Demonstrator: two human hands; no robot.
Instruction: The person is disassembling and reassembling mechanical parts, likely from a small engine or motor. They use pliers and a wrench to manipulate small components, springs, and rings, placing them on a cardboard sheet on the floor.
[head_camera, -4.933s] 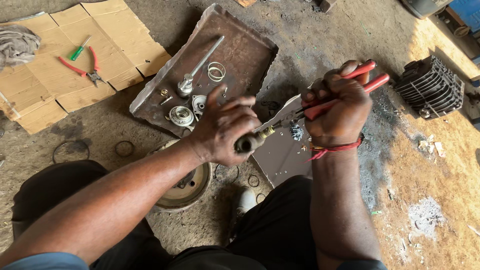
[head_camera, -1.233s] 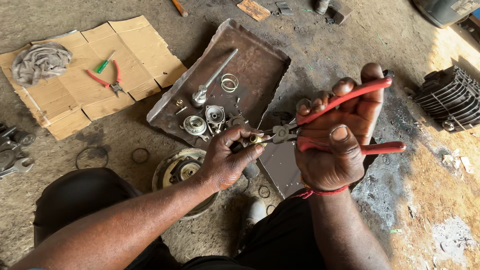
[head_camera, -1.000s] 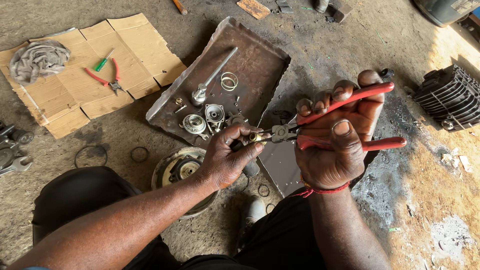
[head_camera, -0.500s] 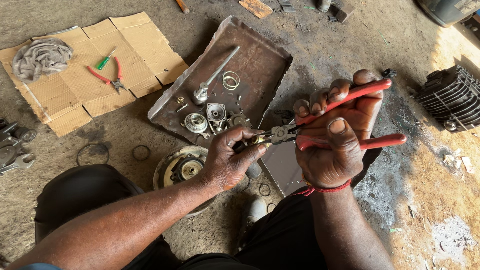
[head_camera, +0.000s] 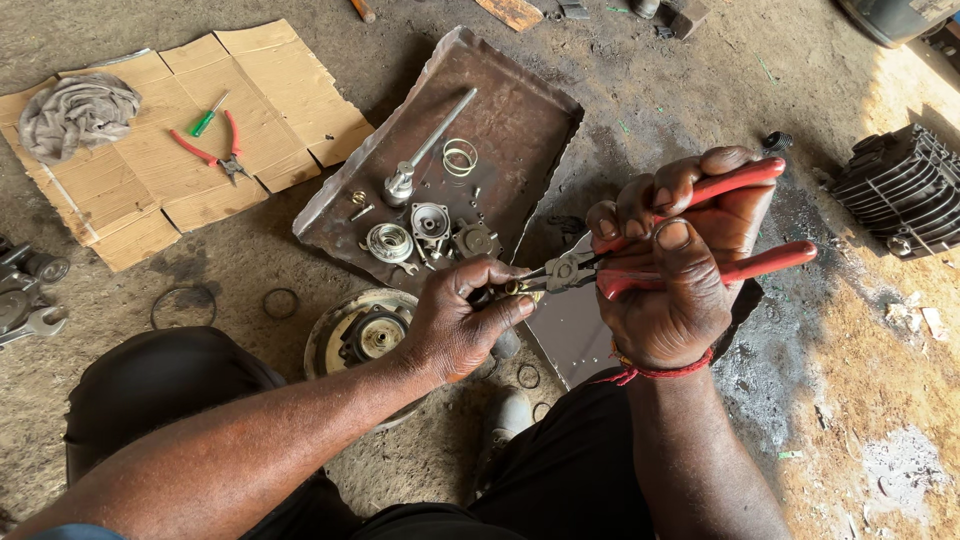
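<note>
My right hand (head_camera: 672, 262) grips red-handled pliers (head_camera: 720, 228), handles spread, jaws pointing left. The jaws (head_camera: 556, 274) meet a small metal part (head_camera: 512, 288) pinched in the fingertips of my left hand (head_camera: 455, 322). Both hands hover above my knees, near the lower edge of a rusty metal tray (head_camera: 520, 120). On the tray lie a long shaft (head_camera: 432, 146), a ring spring (head_camera: 460, 157) and several small round engine parts (head_camera: 430, 228). What the small part is cannot be made out.
A round engine cover (head_camera: 362, 335) sits on the ground under my left wrist. Cardboard (head_camera: 170, 140) at left holds a rag (head_camera: 78, 112), a green screwdriver (head_camera: 208, 115) and red pliers (head_camera: 215, 155). A finned cylinder (head_camera: 900, 190) stands right. Rubber rings (head_camera: 183, 306) lie on the dirt.
Since several seconds ago the pliers' handles have spread apart and my left hand shifted to pinch the small part at the jaws. Over the last second little has moved.
</note>
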